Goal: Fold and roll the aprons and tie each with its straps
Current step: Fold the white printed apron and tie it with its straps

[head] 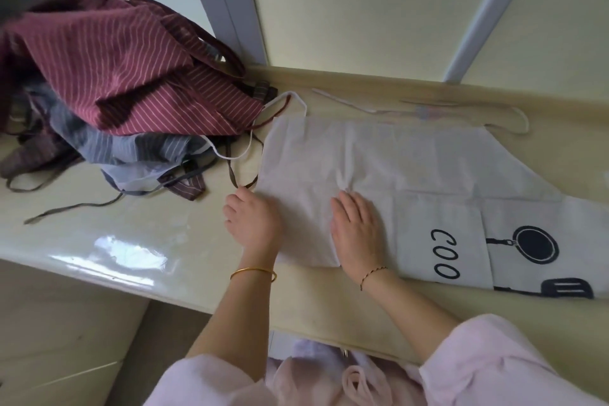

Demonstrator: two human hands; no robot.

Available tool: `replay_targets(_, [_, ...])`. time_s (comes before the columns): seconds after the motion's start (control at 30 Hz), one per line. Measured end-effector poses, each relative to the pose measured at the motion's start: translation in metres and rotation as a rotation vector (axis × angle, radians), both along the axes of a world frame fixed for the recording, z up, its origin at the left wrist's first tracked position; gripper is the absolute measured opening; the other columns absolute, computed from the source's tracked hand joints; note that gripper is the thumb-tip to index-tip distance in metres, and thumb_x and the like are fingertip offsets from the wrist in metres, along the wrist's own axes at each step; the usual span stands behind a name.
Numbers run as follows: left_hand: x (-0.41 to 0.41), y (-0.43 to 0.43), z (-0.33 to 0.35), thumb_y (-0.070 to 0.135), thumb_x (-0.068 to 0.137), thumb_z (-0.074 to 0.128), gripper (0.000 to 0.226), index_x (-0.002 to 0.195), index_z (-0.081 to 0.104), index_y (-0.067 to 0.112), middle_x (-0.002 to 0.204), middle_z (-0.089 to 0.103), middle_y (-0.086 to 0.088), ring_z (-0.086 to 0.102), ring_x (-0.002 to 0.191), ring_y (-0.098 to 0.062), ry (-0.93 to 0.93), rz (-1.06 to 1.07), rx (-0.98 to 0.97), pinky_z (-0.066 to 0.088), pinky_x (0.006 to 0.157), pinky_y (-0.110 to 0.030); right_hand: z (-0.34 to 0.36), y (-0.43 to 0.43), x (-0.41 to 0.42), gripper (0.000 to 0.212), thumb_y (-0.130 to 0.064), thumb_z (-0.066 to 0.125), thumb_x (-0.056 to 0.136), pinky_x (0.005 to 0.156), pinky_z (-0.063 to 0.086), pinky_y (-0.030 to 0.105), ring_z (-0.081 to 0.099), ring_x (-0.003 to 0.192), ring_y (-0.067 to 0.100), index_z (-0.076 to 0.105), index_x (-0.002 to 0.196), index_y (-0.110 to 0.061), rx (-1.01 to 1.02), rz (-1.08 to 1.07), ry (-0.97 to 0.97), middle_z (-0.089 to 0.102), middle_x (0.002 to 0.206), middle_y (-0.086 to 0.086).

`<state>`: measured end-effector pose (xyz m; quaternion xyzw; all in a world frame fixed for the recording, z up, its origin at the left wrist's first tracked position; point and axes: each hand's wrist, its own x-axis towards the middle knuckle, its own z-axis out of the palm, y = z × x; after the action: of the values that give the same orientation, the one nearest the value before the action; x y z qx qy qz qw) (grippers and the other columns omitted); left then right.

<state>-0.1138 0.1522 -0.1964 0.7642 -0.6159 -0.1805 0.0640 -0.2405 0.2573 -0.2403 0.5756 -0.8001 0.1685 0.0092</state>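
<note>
Left hand (253, 221), right hand (357, 231) on white apron (379, 155) (striped pile (131, 76) beside)

Clothing: pale pink top, soft loose fabric; left sleeve (211, 382) and right sleeve (494, 359) end near the elbows, forearms bare; plain gold bangle (253, 272) behind left hand (253, 224); thin dark beaded cord bracelet (372, 273) behind right hand (357, 234); pink fabric tie (359, 382) at front.
</note>
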Motion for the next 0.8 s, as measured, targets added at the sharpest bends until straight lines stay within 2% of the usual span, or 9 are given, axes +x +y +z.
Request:
replay_targets(0.13, [0.013,0.000,0.009,0.023,0.093,0.041,0.030,0.116,0.040,0.003,0.121,0.047,-0.017,0.049,0.111,-0.039,0.106,0.041,0.128,0.039,0.079,-0.041,0.003,0.002,-0.002,0.048,-0.023,0.030,0.090,0.110,0.023,0.037,0.050,0.125,0.029,0.058,0.123,-0.003,0.040,-0.029,-0.096,0.053,0.136,0.014])
replay_targets(0.23, [0.019,0.003,0.012,0.031,0.097,0.038,0.028,0.109,0.045,0.006,0.115,0.057,-0.014,0.056,0.104,-0.035,0.056,0.012,0.190,0.037,0.076,-0.036,0.004,0.001,0.002,0.049,-0.026,0.030,0.091,0.109,0.034,0.041,0.049,0.125,0.031,0.057,0.124,-0.002,0.038,-0.080,-0.140,0.050,0.137,0.017])
replay_targets(0.3, [0.021,0.009,0.016,0.032,0.099,0.032,0.025,0.098,0.044,0.010,0.100,0.061,-0.011,0.056,0.090,-0.032,-0.005,-0.034,0.186,0.036,0.072,-0.033,0.005,0.001,0.003,0.046,-0.024,0.034,0.092,0.105,0.040,0.045,0.051,0.122,0.032,0.058,0.123,0.000,0.010,-0.075,-0.172,0.051,0.136,0.018])
replay_targets(0.43, [0.029,0.011,0.016,0.026,0.100,0.026,0.021,0.095,0.038,0.010,0.077,0.047,-0.005,0.047,0.075,-0.030,0.036,-0.101,0.116,0.035,0.065,-0.034,0.007,0.002,-0.001,0.048,-0.022,0.030,0.091,0.102,0.043,0.048,0.052,0.121,0.033,0.058,0.121,0.003,-0.058,-0.072,-0.239,0.054,0.133,0.020])
replay_targets(0.5, [0.035,0.006,0.015,0.027,0.100,0.027,0.021,0.093,0.036,0.010,0.081,0.048,-0.006,0.047,0.076,-0.030,0.047,-0.151,0.105,0.035,0.065,-0.035,0.003,0.004,-0.005,0.046,-0.018,0.032,0.090,0.102,0.043,0.045,0.056,0.118,0.034,0.059,0.120,0.003,-0.024,-0.027,-0.134,0.055,0.131,0.021])
replay_targets(0.6, [0.037,0.002,0.012,0.021,0.097,0.030,0.014,0.093,0.038,0.011,0.091,0.056,-0.011,0.050,0.079,-0.031,-0.016,-0.193,0.153,0.036,0.065,-0.034,-0.005,0.008,-0.010,0.045,-0.017,0.037,0.087,0.107,0.031,0.040,0.055,0.119,0.032,0.059,0.122,0.001,0.038,0.040,0.022,0.055,0.131,0.019])
replay_targets(0.67, [0.035,-0.001,0.012,0.015,0.096,0.033,0.010,0.098,0.042,0.010,0.104,0.057,-0.012,0.053,0.092,-0.033,-0.088,-0.206,0.108,0.039,0.068,-0.036,-0.005,0.007,-0.009,0.046,-0.015,0.040,0.082,0.107,0.035,0.040,0.056,0.119,0.031,0.060,0.121,-0.001,0.057,0.052,0.077,0.057,0.130,0.017])
replay_targets(0.73, [0.031,-0.011,0.014,0.012,0.094,0.039,0.017,0.108,0.047,0.007,0.115,0.053,-0.013,0.049,0.107,-0.034,-0.159,-0.251,-0.012,0.040,0.077,-0.040,0.003,0.003,-0.007,0.041,-0.017,0.042,0.078,0.094,0.048,0.040,0.060,0.111,0.029,0.066,0.110,-0.007,0.050,0.046,0.084,0.063,0.121,0.012])
replay_targets(0.8, [0.019,-0.029,0.018,0.014,0.094,0.043,0.023,0.114,0.051,0.006,0.119,0.051,-0.014,0.046,0.112,-0.033,-0.161,-0.333,-0.118,0.040,0.084,-0.040,0.017,-0.010,-0.012,0.024,-0.014,0.057,0.073,0.076,0.051,0.037,0.064,0.096,0.029,0.069,0.093,-0.011,-0.007,0.013,0.056,0.066,0.108,0.008])
